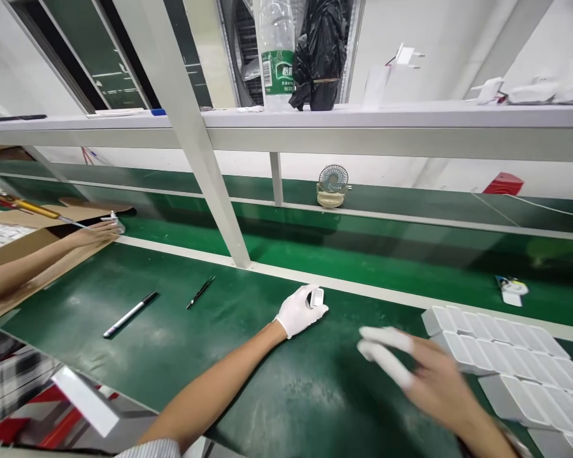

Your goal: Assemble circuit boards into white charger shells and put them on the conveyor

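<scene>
left hand (297, 312): gloved, closed around a small white charger (316, 297) on the green counter (172, 331).
right hand (423, 372): open, empty, blurred, finger cots on two fingers, near white trays (506, 356).

Left hand (298, 312): I wear a white glove that covers the whole of it and ends at my wrist.
Left forearm: bare from the glove's edge back to near the elbow.
Left sleeve (153, 449): a light, finely striped cuff shows at the bottom edge, short or pushed up, I cannot tell which.
Right hand (424, 375): no full glove here; I wear white finger cots on two fingers (386, 362), the rest uncovered and blurred.
Right wrist: something thin shows at the lower edge, too blurred to name.
</scene>
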Tool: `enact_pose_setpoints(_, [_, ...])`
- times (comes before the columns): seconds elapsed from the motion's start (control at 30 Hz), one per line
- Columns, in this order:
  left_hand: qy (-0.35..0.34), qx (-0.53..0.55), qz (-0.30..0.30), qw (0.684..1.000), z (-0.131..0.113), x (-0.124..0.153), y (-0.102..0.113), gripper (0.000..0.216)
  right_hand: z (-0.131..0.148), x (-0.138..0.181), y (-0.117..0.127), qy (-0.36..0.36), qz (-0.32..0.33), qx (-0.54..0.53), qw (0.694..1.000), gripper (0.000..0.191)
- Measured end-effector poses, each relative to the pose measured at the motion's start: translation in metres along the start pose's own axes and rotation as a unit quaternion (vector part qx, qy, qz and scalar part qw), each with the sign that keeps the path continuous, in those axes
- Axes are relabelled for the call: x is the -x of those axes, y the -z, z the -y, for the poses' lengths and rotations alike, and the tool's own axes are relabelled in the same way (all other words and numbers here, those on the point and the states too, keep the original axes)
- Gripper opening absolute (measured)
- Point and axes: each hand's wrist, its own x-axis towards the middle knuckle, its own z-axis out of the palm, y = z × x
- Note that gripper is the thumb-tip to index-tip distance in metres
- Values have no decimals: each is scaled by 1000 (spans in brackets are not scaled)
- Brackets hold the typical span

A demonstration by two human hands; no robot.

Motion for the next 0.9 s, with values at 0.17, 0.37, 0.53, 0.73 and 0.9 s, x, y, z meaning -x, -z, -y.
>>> enact_pose_setpoints(0.17, [-4, 31, 3, 999, 1, 4, 2, 59, -63, -26, -70, 77, 123, 141, 979, 31])
enact_pose_setpoints(0.37, [18, 58, 28, 998, -1, 4, 6, 76, -95, -17, -103, 64, 119, 170, 976, 36])
enact_pose_setpoints(0.53, [21, 85, 44, 995, -2, 3, 8, 73, -98, -11, -110, 64, 96, 171, 978, 39])
enact_pose_setpoints(0.73, [-6, 96, 63, 993, 1, -3, 9, 68, -98, -10, -110, 57, 100, 181, 977, 36])
enact_pose_setpoints(0.9, [-43, 75, 67, 994, 2, -9, 13, 58, -95, -17, -107, 53, 91, 172, 979, 33])
